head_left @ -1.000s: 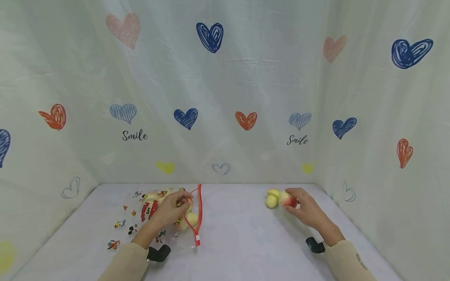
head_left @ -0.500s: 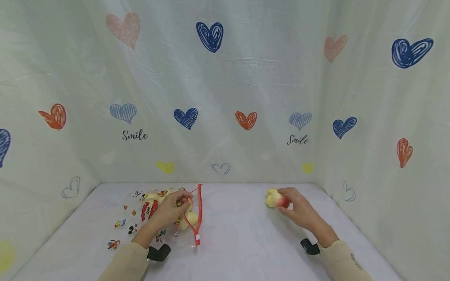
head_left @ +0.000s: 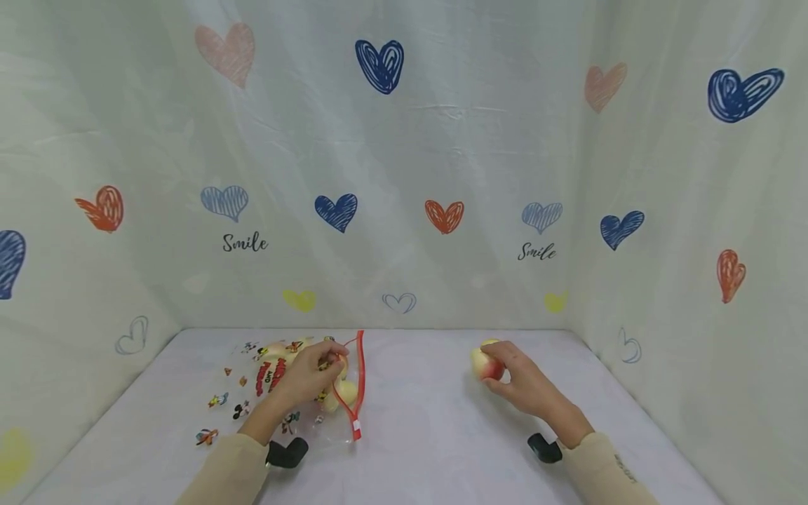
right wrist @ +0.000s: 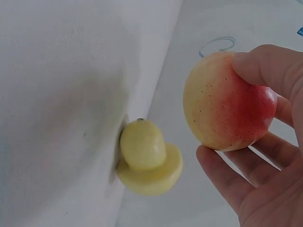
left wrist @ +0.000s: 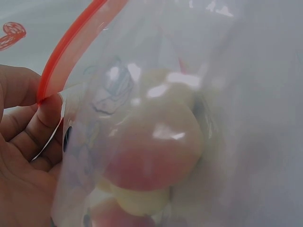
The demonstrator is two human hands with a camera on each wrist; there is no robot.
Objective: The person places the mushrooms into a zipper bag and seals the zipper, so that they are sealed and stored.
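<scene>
My left hand [head_left: 309, 373] pinches the red zip edge [head_left: 361, 375] of a clear plastic zip bag [head_left: 268, 379] printed with cartoon figures. In the left wrist view, thumb and fingers grip that red strip beside the bag's mouth. Through the plastic a red-and-yellow fruit [left wrist: 151, 151] shows, with more pale fruit under it. My right hand [head_left: 530, 384] holds a peach-like fruit [right wrist: 229, 101], yellow on one side and red on the other, above the table. Two small yellow-green fruits [right wrist: 144, 146] lie touching each other on the table; in the head view the peach-like fruit mostly hides them.
The white table [head_left: 410, 421] stretches between the two hands. A pale curtain [head_left: 404, 140] printed with hearts and "Smile" stands behind it and along both sides. Dark camera mounts [head_left: 287, 453] sit at both wrists.
My right hand has carried the peach-like fruit leftward, in front of the two yellow-green fruits, which were in plain sight earlier. My left hand keeps its hold on the bag edge.
</scene>
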